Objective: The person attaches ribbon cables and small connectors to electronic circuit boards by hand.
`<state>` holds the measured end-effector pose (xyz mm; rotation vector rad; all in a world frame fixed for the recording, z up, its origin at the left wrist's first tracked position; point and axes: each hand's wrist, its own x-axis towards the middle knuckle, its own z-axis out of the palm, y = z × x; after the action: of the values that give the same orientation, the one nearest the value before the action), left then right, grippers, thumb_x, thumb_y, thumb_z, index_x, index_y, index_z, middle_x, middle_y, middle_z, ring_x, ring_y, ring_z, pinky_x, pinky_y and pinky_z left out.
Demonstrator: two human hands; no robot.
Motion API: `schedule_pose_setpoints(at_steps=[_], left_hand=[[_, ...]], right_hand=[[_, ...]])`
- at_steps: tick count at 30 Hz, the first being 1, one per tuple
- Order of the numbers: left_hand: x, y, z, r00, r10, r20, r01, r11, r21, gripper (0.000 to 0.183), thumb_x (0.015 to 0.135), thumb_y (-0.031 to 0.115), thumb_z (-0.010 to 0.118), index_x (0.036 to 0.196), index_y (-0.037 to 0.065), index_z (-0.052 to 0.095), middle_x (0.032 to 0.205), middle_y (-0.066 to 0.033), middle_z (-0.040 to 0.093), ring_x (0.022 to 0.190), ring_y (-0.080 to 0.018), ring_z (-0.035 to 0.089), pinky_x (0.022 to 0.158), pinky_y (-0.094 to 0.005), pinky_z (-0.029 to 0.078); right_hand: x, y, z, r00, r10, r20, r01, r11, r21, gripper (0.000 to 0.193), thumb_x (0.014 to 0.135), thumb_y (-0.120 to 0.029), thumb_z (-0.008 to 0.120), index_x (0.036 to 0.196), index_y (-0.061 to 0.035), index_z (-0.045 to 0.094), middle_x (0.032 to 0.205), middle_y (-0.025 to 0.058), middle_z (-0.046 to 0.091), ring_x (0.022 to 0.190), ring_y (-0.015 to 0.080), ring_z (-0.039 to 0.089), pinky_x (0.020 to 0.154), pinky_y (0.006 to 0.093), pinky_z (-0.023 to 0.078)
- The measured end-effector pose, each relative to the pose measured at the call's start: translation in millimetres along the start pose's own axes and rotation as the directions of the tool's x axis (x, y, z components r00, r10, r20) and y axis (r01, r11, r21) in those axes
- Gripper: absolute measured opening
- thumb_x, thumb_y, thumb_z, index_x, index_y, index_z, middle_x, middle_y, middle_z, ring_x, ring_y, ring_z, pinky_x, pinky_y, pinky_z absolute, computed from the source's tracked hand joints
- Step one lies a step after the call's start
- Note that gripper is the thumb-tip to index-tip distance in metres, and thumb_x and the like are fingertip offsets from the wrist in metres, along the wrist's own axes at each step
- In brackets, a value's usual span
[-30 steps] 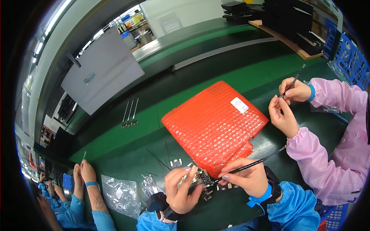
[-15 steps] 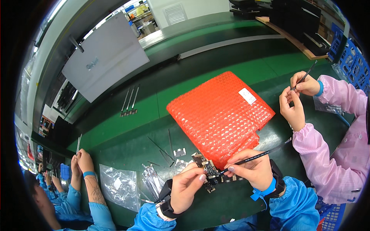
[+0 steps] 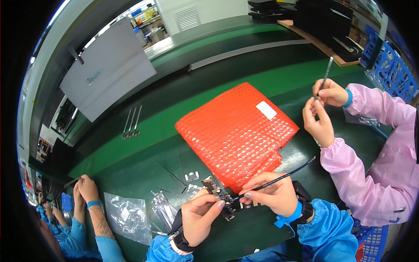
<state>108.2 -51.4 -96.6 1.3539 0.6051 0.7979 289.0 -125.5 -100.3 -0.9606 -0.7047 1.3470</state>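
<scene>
My left hand (image 3: 197, 218) pinches a small circuit board (image 3: 222, 195) between thumb and fingertips, above the near edge of the table. My right hand (image 3: 276, 192) holds a thin black cable (image 3: 286, 175) close to one end, which meets the board or lies right beside it. The exact contact is hidden by fingertips. The cable's other end rises loose toward the upper right. More small boards (image 3: 229, 214) lie under and between my hands, partly covered. Past my left hand lie a small white-and-dark board (image 3: 191, 176) and a bundle of silver strips (image 3: 164, 210).
A red bubble-wrap bag (image 3: 235, 131) lies just beyond my hands. A clear plastic bag (image 3: 126, 218) is at the left. Three silver strips (image 3: 132, 118) rest farther back. At right, a co-worker in pink sleeves (image 3: 349, 174) holds a similar cable; another person's hands (image 3: 85, 192) are at left.
The whole view has shifted, so most things sit further left. The board in my left hand looks tilted flatter, and the black cable now bends more. Both hands keep their hold.
</scene>
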Motion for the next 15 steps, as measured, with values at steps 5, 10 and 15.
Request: schedule_pose_setpoints(at_steps=[5,10,15], left_hand=[[-1.1,-7.9,-1.2,1.000,0.009,-0.024,-0.010,1.000,-0.029,0.009,0.079,-0.012,0.054,0.087,-0.009,0.057,0.087,-0.0054,0.050,0.082,-0.0113,0.054,0.073,-0.0227,0.043],[-2.4,-5.2,1.2,1.000,0.001,-0.029,-0.002,0.999,-0.033,0.009,0.080,-0.012,0.054,0.087,-0.009,0.057,0.087,-0.0051,0.050,0.082,-0.0110,0.054,0.073,-0.0226,0.043],[-3.1,-4.8,1.4,0.999,-0.018,-0.035,0.016,0.998,-0.058,0.009,0.080,-0.012,0.054,0.088,-0.009,0.057,0.089,-0.0055,0.051,0.084,-0.0114,0.054,0.075,-0.0233,0.043]], right_hand=[[2.4,3.6,-2.0,0.999,-0.040,0.010,0.040,0.999,0.003,0.020,0.080,0.003,0.060,0.099,0.0064,0.057,0.092,0.0121,0.062,0.082,0.0174,0.063,0.071,0.0250,0.052],[0.3,3.3,-0.3,0.999,-0.035,0.005,0.035,0.999,0.025,0.019,0.080,0.003,0.060,0.098,0.0072,0.057,0.092,0.0123,0.062,0.081,0.0171,0.063,0.071,0.0251,0.052],[0.0,4.6,0.6,0.999,-0.034,-0.001,0.034,0.999,0.007,0.019,0.080,0.003,0.060,0.098,0.0071,0.057,0.091,0.0122,0.062,0.081,0.0169,0.063,0.071,0.0251,0.052]])
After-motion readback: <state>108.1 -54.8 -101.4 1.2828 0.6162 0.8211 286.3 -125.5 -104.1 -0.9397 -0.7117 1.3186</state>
